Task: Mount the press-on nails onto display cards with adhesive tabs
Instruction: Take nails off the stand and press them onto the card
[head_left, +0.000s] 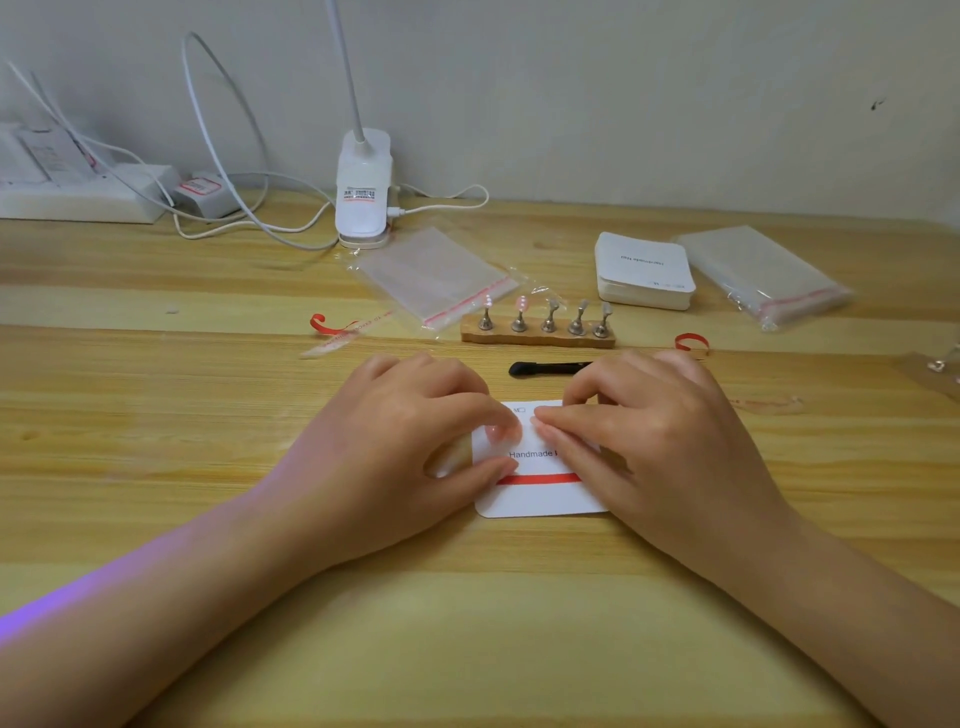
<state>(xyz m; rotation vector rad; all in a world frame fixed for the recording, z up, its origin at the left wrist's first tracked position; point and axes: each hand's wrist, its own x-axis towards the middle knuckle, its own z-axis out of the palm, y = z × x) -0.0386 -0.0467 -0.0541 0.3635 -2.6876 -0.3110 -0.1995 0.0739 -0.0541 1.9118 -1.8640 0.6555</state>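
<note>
**Desk:** Forearms enter from the bottom edge; what do the hands hold?

**Photographer:** Both meet over a white card (540, 496) lying flat on the wooden surface (467, 623). The left hand (415, 447) has its fingers curled, thumb tip on the card's left edge beside a red strip (537, 478). The right hand (660, 441) lays a straight forefinger across the card's upper part, other fingers curled. Whether anything is pinched between the two fingertips, I cannot tell.

**Desk:** And the nails?

**Photographer:** Five stand on pegs in a wooden holder (537, 336), straight beyond the card, its long axis running left to right, parallel to the strip. A black tool (548, 369) lies between holder and hands. The right hand looks nearer the holder's right end, the left its left end.

**Desk:** Background?

**Photographer:** A card stack (644, 270), plastic bags (436, 275) and a lamp base (362, 187).
</note>
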